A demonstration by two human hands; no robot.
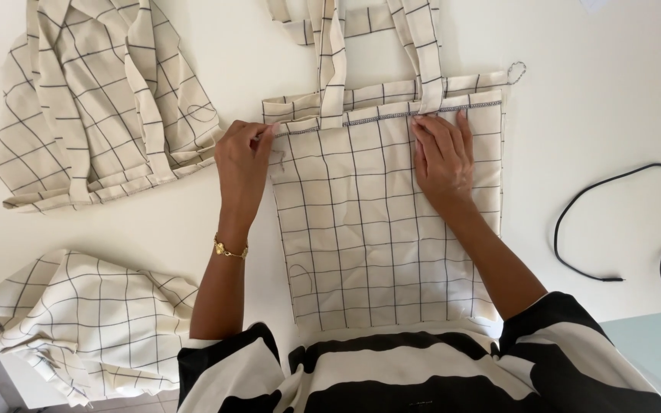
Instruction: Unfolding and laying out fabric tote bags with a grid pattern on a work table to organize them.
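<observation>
A cream tote bag (369, 222) with a thin black grid lies flat on the white table (575, 138), its two straps (422, 46) pointing away from me. My left hand (242, 164) pinches the bag's upper left corner at the folded hem. A gold bracelet sits on that wrist. My right hand (444, 157) lies flat, palm down, on the upper right part of the bag just under the stitched hem, fingers together.
A heap of the same grid fabric (101, 99) lies at the upper left. Another bundle (78, 321) hangs over the table's near left edge. A black cable (621, 229) loops at the right. My black and cream striped sleeves fill the bottom.
</observation>
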